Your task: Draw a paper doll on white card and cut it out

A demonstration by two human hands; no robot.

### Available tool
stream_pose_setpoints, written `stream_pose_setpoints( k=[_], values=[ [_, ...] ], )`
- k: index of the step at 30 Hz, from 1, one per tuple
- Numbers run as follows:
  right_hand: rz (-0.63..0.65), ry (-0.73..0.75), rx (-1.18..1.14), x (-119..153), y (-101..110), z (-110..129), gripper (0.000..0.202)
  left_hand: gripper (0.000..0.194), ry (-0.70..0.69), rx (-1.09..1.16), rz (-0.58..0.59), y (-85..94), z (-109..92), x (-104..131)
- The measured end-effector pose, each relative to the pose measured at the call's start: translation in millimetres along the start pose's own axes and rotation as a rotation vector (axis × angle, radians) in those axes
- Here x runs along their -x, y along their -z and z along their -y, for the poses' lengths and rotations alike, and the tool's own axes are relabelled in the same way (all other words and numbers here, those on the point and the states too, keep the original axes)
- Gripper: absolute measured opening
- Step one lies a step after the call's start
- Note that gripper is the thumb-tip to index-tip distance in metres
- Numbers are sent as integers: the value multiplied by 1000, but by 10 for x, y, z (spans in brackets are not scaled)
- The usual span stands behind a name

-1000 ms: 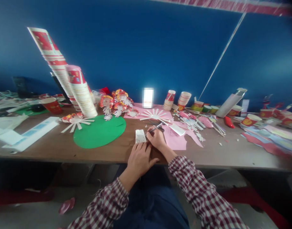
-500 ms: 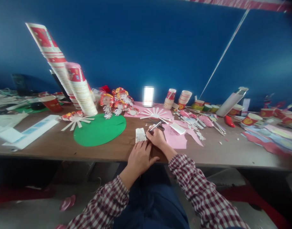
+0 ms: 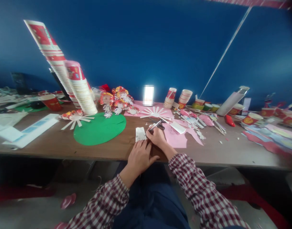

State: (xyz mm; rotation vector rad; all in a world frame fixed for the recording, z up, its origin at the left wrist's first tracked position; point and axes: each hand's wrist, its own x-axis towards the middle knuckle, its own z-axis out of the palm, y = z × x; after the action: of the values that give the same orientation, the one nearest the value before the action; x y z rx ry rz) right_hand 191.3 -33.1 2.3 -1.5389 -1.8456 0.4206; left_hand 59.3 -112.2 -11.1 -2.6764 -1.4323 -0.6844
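At the table's front edge lies a small white piece of paper (image 3: 140, 134) with faint dark lines on it. My left hand (image 3: 140, 156) rests flat over its lower end, fingers stretched out and thumb apart. Just right of it, my right hand (image 3: 157, 137) is closed around a pen (image 3: 155, 125), its tip by the paper's right edge. The palm side of the right hand is hidden. Beyond that hand, a dark object, perhaps scissors (image 3: 161, 126), lies partly covered. Pink paper (image 3: 175, 136) sits to its right.
A green oval sheet (image 3: 99, 130) lies left of my hands. Behind it stand paper cut-out figures (image 3: 107, 101) and tall leaning stacks of paper cups (image 3: 82, 92). Cut white strips fan out (image 3: 155, 112) ahead. Scraps, cups and a red marker-like object (image 3: 229, 120) crowd the right side.
The pen in my right hand has tilted slightly while the hand stays at the paper's right edge. My left hand has stayed in place. The view has shifted slightly.
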Motion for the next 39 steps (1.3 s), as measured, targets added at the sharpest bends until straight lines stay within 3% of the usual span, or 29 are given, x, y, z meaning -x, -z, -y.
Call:
stream_pose_setpoints(
  k=[39],
  values=[
    [-61, 14, 41, -14, -17, -8, 10, 60, -7, 8, 7, 7, 3, 1]
  ],
)
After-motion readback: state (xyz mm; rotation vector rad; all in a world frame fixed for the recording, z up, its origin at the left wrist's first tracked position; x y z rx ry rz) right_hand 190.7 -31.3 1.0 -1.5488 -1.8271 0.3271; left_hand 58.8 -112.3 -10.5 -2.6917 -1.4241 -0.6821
